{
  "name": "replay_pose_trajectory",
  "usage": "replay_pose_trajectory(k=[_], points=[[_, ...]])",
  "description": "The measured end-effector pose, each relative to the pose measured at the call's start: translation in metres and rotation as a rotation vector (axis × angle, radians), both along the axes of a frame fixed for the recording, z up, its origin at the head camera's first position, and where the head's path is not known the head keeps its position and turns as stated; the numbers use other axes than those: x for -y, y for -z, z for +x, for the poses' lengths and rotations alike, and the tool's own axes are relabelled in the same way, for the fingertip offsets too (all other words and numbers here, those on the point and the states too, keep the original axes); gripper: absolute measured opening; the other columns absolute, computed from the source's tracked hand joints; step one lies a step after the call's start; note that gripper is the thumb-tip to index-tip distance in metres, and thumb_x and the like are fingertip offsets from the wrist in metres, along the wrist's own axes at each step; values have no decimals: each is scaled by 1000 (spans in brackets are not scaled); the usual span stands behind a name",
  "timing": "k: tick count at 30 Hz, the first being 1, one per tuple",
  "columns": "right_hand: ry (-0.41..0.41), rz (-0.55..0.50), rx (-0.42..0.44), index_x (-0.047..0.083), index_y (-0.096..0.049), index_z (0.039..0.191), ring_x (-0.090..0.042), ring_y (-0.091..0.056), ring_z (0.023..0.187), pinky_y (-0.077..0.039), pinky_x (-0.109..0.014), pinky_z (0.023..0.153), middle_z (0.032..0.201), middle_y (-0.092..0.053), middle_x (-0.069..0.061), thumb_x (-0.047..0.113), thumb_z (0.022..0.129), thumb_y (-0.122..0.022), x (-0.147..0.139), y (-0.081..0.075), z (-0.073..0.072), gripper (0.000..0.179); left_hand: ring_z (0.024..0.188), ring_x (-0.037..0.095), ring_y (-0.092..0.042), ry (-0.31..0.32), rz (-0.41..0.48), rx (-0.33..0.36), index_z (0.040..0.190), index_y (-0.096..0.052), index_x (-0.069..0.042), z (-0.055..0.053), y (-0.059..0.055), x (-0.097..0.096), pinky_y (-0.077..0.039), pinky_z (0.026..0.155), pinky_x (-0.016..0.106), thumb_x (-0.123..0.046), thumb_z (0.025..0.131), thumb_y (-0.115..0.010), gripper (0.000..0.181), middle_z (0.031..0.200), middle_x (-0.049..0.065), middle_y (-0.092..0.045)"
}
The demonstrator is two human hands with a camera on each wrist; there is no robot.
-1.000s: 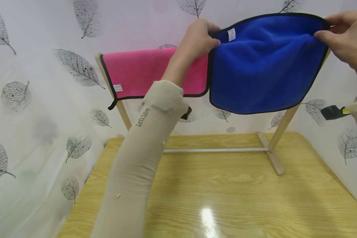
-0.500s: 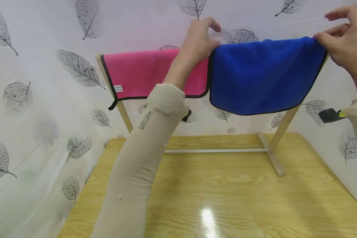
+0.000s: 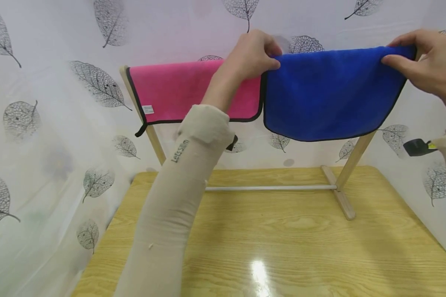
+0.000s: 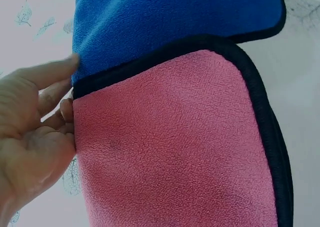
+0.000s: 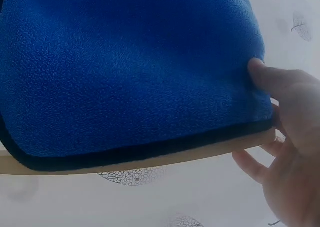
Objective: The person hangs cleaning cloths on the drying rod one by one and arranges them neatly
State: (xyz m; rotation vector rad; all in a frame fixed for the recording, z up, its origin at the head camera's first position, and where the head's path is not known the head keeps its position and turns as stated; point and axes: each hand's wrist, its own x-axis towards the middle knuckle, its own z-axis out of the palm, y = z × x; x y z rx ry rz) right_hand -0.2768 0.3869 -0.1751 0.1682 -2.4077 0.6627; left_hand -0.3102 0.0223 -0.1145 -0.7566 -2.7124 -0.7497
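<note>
A blue microfibre towel [image 3: 323, 95] with black edging hangs folded over the top of a wooden rack [image 3: 357, 152], on the right half. My left hand [image 3: 253, 55] pinches its top fold at the left end, thumb in front and fingers behind. At the opposite end my right hand [image 3: 429, 62] grips the top fold, with the thumb on the front face and the fingers over and behind. A pink towel [image 3: 178, 90], also black-edged, hangs to the left, partly hidden by my left forearm. In the left wrist view the two towels' edges meet. The top bar is covered.
The rack's right foot [image 3: 343, 202] and a white lower rod [image 3: 271, 187] are near the back of a wood-grain table [image 3: 282, 239]. A leaf-patterned curtain [image 3: 52, 136] surrounds the table behind and at the sides.
The blue towel's raised rear edge, with its white label, has gone down behind the rack. Both hands loosened, then took hold of the top fold again; the right hand came lower.
</note>
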Motion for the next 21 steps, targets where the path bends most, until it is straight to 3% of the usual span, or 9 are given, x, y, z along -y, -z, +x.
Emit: replay_pose_trajectory(k=[3, 4, 7, 11, 15, 19, 21], points=[[-24, 60, -19, -1, -54, 146, 22, -37, 85, -32, -27, 115, 138, -55, -34, 29, 108, -54, 0, -2, 1, 48, 116, 13, -62, 11, 7, 3, 136, -69, -16, 0, 1, 1, -46, 98, 14, -21, 104, -63, 33, 130, 1, -69], [-29, 86, -36, -3, -55, 144, 22, -32, 81, -32, -23, 114, 136, -56, -34, 28, 109, -53, 1, -2, 1, 47, 115, 13, -62, 11, 10, -4, 136, -70, -16, -1, 1, 1, -46, 98, 14, -20, 105, -62, 32, 130, 1, -69], [-31, 149, -94, -12, -59, 135, 19, -29, 89, -31, -8, 103, 133, -56, -34, 22, 111, -50, 4, -5, 1, 43, 113, 12, -62, 4, 2, -19, 135, -71, -18, -3, 2, 1, -46, 96, 13, -21, 107, -57, 31, 129, 0, -70], [2, 176, -144, -17, -63, 124, 13, -24, 97, -23, -13, 80, 116, -53, -24, 16, 111, -48, 8, -5, 1, 39, 113, 11, -60, -7, -31, -44, 134, -72, -21, -5, 1, -1, -46, 93, 13, -23, 109, -53, 31, 130, -2, -70], [42, 137, -99, -11, -59, 135, 16, -27, 84, -28, -8, 79, 114, -56, -24, 21, 112, -46, 9, -6, 3, 42, 123, 11, -55, -22, -29, -59, 137, -69, -19, -7, 3, -2, -43, 98, 13, -25, 109, -52, 33, 137, -1, -65], [52, 103, -53, -8, -50, 141, 16, -30, 70, -32, -1, 71, 125, -58, -36, 27, 111, -43, 7, -8, 5, 46, 114, 10, -54, -43, -2, -79, 131, -66, -14, -8, 5, -2, -44, 95, 14, -27, 109, -53, 29, 129, 1, -63], [57, 104, -42, -10, -50, 139, 12, -32, 67, -24, -3, 63, 119, -59, -36, 27, 111, -43, 5, -9, 5, 46, 106, 11, -55, -40, 18, -76, 129, -68, -12, -8, 6, -1, -46, 91, 14, -26, 108, -54, 28, 121, 2, -65]])
